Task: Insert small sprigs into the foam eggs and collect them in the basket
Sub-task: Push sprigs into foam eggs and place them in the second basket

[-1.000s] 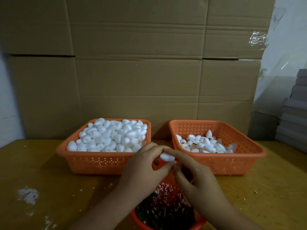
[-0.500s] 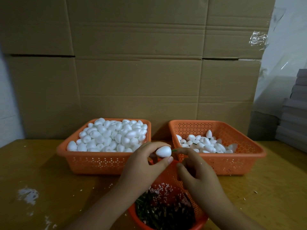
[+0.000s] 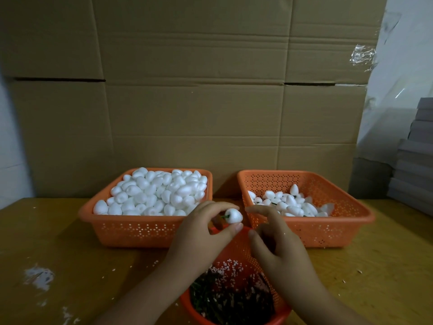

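Sprigs [image 3: 230, 301] fill the round basket [image 3: 278, 317] nearest the viewer, below both wrists. Left hand [image 3: 201, 238] pinches one foam egg [image 3: 233, 215] between thumb and fingertips; a green stem now shows on its left end. Right hand [image 3: 278, 245] has released, fingers loosely spread beside the egg. Beyond the fingertips stand the full basket [image 3: 131, 228] and the collecting basket [image 3: 339, 228].

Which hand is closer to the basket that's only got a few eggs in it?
The right hand. It hovers just in front of the right basket, close to its near-left corner. The left hand, pinching a foam egg, sits farther left.
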Demonstrator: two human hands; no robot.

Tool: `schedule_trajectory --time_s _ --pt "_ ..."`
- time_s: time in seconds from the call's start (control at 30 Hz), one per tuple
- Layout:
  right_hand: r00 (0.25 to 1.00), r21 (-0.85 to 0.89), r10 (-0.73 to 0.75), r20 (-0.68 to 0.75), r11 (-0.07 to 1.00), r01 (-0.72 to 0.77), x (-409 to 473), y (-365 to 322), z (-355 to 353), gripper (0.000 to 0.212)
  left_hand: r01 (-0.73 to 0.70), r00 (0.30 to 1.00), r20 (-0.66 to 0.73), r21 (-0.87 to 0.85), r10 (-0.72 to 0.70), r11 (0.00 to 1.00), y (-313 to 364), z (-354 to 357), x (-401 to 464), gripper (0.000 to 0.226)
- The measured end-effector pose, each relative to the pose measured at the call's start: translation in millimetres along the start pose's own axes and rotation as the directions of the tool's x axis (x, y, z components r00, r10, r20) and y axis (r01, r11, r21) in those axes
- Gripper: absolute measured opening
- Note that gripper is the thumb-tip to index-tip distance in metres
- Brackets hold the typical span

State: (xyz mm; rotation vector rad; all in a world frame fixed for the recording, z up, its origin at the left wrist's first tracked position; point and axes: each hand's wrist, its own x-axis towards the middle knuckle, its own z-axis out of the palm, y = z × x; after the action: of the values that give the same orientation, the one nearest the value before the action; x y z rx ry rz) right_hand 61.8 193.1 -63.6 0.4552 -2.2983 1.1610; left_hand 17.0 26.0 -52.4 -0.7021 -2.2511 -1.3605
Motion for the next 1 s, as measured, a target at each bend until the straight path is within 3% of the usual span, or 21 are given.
schedule_trajectory --time_s 0.2,0.43,0.67,0.87,1.0 --pt "0.994 -0.020 0.106 0.019 0.994 -0.105 3.1 6.7 3.4 0.022 0.055 0.998 -0.020 -0.128 -0.058 0.990 0.2 -0.5 -1.0 0.033" --pt "1.000 0.026 -0.006 0.002 1.000 0.006 2.7 2.6 1.2 0.037 0.041 0.999 -0.005 -0.123 -0.042 0.992 1.1 -1.3 -1.3 0.025" --pt "0.992 -0.033 -0.094 0.090 0.995 0.097 -0.1 0.7 0.2 0.058 -0.036 0.999 -0.033 -0.004 0.036 0.999 1.4 -1.7 0.7 0.017" --pt "0.998 0.139 0.052 -0.031 0.989 -0.047 4.9 2.4 1.8 0.033 0.062 0.998 -0.002 -0.110 -0.062 0.992 -0.6 -2.5 1.2 0.020" --pt "0.990 0.342 0.138 0.021 0.930 -0.137 10.3 -2.2 -2.5 0.039 0.004 0.998 0.069 -0.115 0.004 0.993 4.7 -1.1 -0.2 0.026"
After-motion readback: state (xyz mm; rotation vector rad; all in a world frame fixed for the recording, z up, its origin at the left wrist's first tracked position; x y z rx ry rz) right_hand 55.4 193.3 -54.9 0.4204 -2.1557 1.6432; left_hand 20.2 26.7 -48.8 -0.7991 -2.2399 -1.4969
